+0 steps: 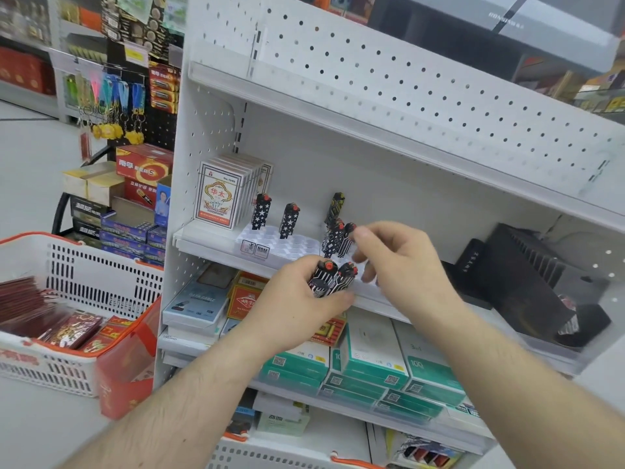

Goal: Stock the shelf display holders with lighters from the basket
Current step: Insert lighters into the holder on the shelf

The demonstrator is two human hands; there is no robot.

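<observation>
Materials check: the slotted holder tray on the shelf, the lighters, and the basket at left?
Holder tray: looks like moulded white plastic, matt, with a regular slot grid. Lighters: probably plastic bodies with glossy black printed wraps, red buttons on top; the metal parts are too small to tell. Basket: white plastic with slotted walls and an orange rim.

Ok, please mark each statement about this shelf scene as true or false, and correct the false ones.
1. The left hand holds two lighters. True.
2. The white holder tray is completely full. False: most of its slots are empty; only a few lighters stand in it.
3. The right hand pinches a lighter at the tray. True.
4. The playing-card packs stand right of the tray. False: they stand left of it.
5. The white basket is left of the shelf. True.
</observation>
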